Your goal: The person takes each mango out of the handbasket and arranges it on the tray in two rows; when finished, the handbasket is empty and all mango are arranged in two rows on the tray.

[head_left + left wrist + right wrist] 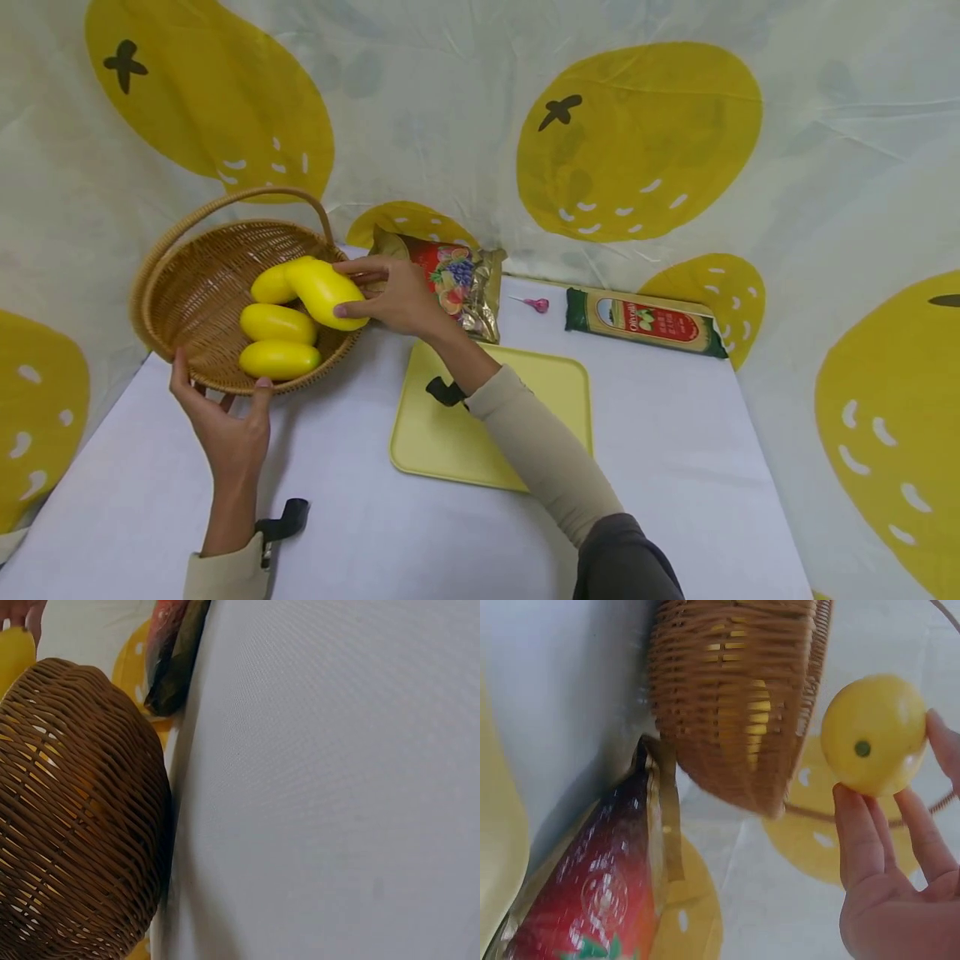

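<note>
A wicker basket (pixel 210 258) with an arched handle stands at the back left, tilted toward the front. My left hand (pixel 232 425) holds its front rim, thumb and fingers spread along the edge. Over the basket's right side, my right hand (pixel 397 296) grips a smooth yellow mango-like fruit (pixel 327 293) between thumb and fingertips. The right wrist view shows that fruit (pixel 874 735) end-on, with a green spot, raised beside the rim. Inside the basket lie more yellow fruits (pixel 279 323), one partly hidden behind the held fruit. In the left wrist view the woven basket side (pixel 75 817) fills the left.
A pale yellow tray (pixel 420 442) lies under my right forearm. Behind it stands a gold and red snack bag (pixel 480 292). Farther right are a small pink-handled pointed tool (pixel 536 305) and a green-ended Olivoilà pack (pixel 645 322). A fruit-print cloth (pixel 450 125) rises behind the table.
</note>
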`<state>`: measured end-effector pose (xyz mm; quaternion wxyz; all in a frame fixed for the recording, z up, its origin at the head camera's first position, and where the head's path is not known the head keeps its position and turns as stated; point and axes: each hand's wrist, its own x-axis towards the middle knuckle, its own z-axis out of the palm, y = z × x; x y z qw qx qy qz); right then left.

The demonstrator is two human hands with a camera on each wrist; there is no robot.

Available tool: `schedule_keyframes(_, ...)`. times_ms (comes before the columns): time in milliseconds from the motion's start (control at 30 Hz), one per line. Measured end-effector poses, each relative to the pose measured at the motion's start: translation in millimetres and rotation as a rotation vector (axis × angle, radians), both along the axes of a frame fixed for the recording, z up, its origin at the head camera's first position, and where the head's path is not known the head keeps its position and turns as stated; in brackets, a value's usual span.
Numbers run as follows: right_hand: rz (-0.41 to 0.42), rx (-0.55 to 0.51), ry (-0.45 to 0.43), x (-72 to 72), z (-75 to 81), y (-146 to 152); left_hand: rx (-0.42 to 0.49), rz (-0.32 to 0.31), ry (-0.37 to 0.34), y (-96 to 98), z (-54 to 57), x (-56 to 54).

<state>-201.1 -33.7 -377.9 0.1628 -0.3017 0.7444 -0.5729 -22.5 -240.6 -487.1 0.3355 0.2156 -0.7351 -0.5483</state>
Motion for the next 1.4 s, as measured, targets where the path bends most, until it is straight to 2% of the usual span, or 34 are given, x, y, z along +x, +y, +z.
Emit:
schedule_keyframes(133, 0.032, -0.089, -0.040, -1.8, 1.1, 21.5, 0.007, 0.006, 0.001, 0.2, 1.5, 0.0)
schedule_keyframes(233, 0.033, -0.098, -0.041, -2.5, 0.9, 39.5, 0.013, 0.003, 0.002, 0.3, 1.6, -0.9)
schedule_keyframes(400, 0.004, -0.041, -0.033, -4.5, -4.2, 69.3, 0.018, 0.003, 0.003, 0.0, 0.8, -1.1)
schedule_keyframes(567, -0.006, 0.003, -0.063, -5.8, -12.3, 97.5, 0.015, 0.002, 0.007, 0.2, 2.3, -0.1)
schedule_keyframes(833, -0.017, 0.087, -0.094, -9.3, -36.6, 134.4, 0.019, 0.000, 0.010, 0.6, 3.3, 0.1)
schedule_keyframes(1067, 0.039, 0.158, -0.081, -10.0, -58.7, 153.2, 0.012, 0.001, 0.007, -0.3, 2.2, -0.2)
schedule_keyframes(1267, 0.070, 0.245, -0.010, -12.2, -73.2, 159.5, 0.005, 0.002, 0.016, -1.0, 0.3, -0.3)
schedule_keyframes(1400, 0.100, 0.264, 0.018, -15.0, -80.4, 160.1, -0.003, 0.000, 0.015, -1.1, -0.1, -0.4)
